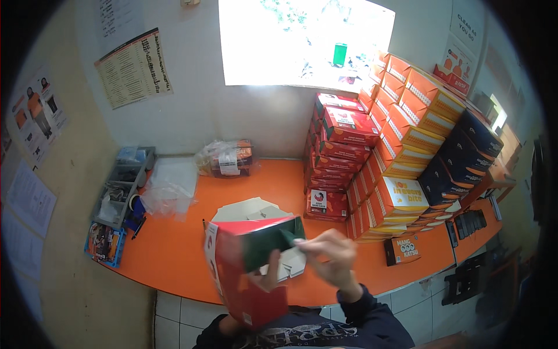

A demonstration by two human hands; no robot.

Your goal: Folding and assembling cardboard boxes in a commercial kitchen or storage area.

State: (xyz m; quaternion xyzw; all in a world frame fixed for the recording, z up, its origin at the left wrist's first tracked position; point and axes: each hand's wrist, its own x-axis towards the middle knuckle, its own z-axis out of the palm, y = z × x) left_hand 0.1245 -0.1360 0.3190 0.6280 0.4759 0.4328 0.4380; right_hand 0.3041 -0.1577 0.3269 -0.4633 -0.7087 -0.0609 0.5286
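Note:
A red cardboard food box (pixel 250 296) with a dark green side is tilted up in front of me, over the table's near edge. My left hand (pixel 271 272) supports it from below, and its fingers show against the green side; the rest of that hand is hidden behind the box. At the box's right end, my right hand (pixel 331 256) pinches a dark green flap (pixel 289 237) between thumb and fingers. The box and hands are slightly blurred. Flat pale cardboard pieces (pixel 250 208) lie on the table behind and under the box.
The orange table (pixel 168 250) carries tall stacks of red boxes (pixel 343 157), orange-yellow boxes (pixel 401 195) and dark blue boxes (pixel 459 157) at the right. A small dark-and-orange box (pixel 402 250) lies near the front edge. Grey organiser trays (pixel 121 192) and a plastic-wrapped bundle (pixel 229 158) stand left and back.

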